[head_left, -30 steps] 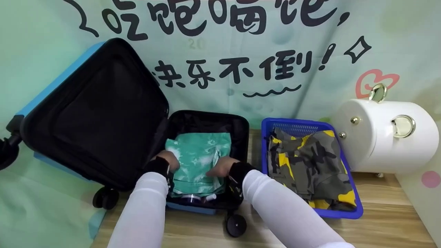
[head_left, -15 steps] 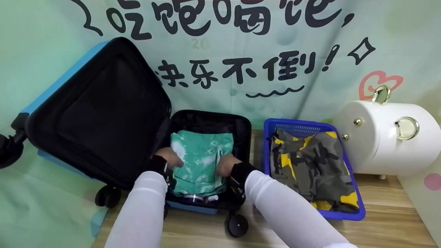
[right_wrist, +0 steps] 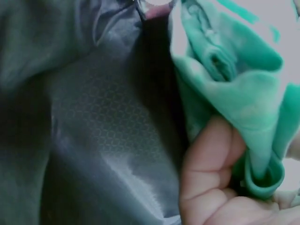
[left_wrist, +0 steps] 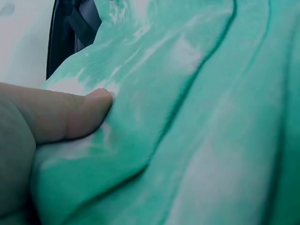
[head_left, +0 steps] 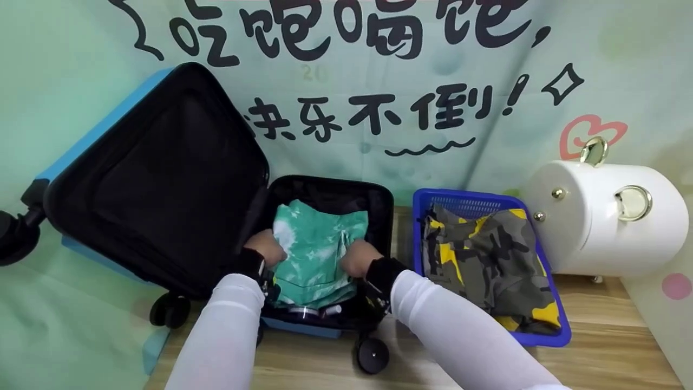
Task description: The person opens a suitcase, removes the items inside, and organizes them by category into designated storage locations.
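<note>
A folded green-and-white tie-dye garment [head_left: 314,254] lies in the lower half of an open black-lined suitcase [head_left: 330,180]. At its left edge, my left hand [head_left: 266,247] grips the cloth; the left wrist view shows the thumb [left_wrist: 70,115] pressed on top, with the other fingers hidden beneath. My right hand [head_left: 359,259] holds the opposite edge, its fingers [right_wrist: 213,154] curled against the rolled layers in the right wrist view. Just below the garment's near edge, a round jar [head_left: 303,312] and a small white tube [head_left: 331,310] sit in the suitcase.
The suitcase lid [head_left: 168,162] leans open at the left. To the right stands a blue basket [head_left: 563,333] holding a grey, black and yellow camouflage garment [head_left: 492,260]. Beside it is a white cylindrical container [head_left: 622,249] with gold handles. A printed cloth backdrop [head_left: 335,157] hangs behind.
The garment's far left corner has shifted up and right, and its far edge now dips in the middle. My right hand has moved from over the cloth to its right edge.
</note>
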{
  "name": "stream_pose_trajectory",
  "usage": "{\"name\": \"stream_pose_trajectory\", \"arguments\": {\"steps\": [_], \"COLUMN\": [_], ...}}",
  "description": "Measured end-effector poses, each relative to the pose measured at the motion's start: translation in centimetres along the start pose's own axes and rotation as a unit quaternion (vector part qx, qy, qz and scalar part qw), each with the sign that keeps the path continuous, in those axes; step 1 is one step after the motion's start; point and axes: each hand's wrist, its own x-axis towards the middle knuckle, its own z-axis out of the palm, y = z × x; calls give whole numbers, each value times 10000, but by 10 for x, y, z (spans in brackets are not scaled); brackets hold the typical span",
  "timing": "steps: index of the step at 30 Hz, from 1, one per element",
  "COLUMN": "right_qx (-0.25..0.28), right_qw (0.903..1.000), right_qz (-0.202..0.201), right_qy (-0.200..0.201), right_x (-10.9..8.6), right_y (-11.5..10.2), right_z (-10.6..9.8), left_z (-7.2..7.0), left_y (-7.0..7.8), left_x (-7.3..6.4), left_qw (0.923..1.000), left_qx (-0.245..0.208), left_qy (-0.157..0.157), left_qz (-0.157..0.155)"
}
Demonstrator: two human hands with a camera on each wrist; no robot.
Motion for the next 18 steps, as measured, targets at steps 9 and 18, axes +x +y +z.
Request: {"name": "stream_pose_trajectory", "arguments": {"steps": [9, 18], "right_qx": [761, 1576], "right_qw": [9967, 9847], "right_qz": [-62, -102], "right_qy": [264, 738], "right_x": [-10, -26], "right_y": [1, 6], "right_z": [-10, -30], "left_z": [-1, -8], "left_y": [6, 23], "left_x": [-3, -7], "left_qw": [9995, 9984], "left_qx": [-117, -251], "left_qy": [253, 419], "left_qz": [134, 279]}}
